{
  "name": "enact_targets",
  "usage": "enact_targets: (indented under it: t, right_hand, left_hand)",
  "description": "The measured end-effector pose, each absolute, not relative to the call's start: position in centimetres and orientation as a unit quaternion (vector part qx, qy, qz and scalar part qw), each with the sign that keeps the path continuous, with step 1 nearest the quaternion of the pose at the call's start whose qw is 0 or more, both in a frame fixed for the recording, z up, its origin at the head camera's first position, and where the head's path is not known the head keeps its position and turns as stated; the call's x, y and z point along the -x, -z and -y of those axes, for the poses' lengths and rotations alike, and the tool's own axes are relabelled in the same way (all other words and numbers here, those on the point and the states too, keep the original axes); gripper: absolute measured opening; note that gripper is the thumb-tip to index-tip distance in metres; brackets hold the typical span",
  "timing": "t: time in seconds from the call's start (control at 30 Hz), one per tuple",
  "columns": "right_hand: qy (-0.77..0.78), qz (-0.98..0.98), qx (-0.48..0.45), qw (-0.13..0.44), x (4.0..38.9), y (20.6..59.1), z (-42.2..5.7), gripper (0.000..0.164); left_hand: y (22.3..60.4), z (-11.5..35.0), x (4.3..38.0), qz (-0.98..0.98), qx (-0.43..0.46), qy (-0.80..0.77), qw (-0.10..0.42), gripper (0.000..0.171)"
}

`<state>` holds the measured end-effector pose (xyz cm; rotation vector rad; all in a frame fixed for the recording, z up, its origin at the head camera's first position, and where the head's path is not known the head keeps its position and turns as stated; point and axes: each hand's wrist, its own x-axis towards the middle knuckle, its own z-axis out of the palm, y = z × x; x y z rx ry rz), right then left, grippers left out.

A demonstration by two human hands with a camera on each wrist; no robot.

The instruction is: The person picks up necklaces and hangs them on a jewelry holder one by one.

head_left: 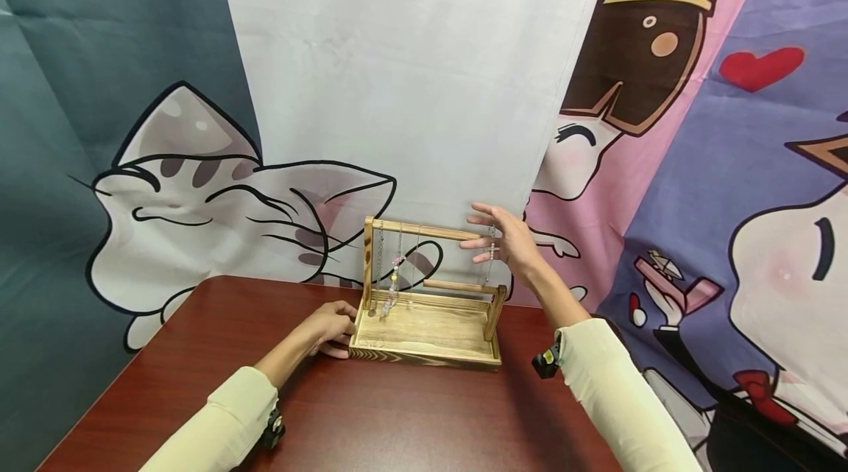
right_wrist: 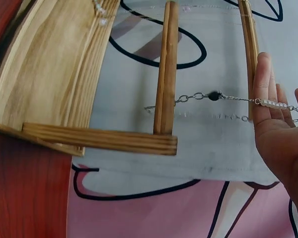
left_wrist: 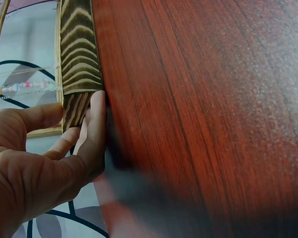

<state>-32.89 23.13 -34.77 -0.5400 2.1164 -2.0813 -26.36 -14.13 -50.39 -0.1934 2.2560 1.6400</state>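
Note:
A wooden jewelry stand (head_left: 424,325) has a shallow tray base, a high upper bar (head_left: 420,230) and a lower bar (head_left: 457,286). My left hand (head_left: 329,328) grips the tray's left end, its thumb and fingers around the corner (left_wrist: 75,110) in the left wrist view. Near the right end of the upper bar is my right hand (head_left: 511,240), fingers mostly extended and spread. A silver chain with clear beads (right_wrist: 273,104) runs across those fingers in the right wrist view. Several necklaces, including one of coloured beads (head_left: 394,279), hang from the upper bar's left part.
The stand is on a reddish-brown table (head_left: 411,413). Close behind it hangs a cloth backdrop (head_left: 411,89) with cartoon figures. Small ring-like pieces (head_left: 375,344) lie at the tray's front left.

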Motion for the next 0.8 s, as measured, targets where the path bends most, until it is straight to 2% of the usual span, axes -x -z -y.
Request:
enact_targets:
  t: [0.5, 0.8]
  right_hand:
    - [0.687, -0.695, 0.19, 0.093, 32.4, 36.1, -20.3, 0.052]
    - [0.684, -0.696, 0.19, 0.105, 32.5, 37.0, -19.3, 0.053]
  left_hand:
    - [50.4, 14.1, 26.3, -0.793, 0.071, -0.58, 0.173, 0.046]
    - [50.4, 14.1, 26.3, -0.792, 0.071, -0.582, 0.172, 0.045]
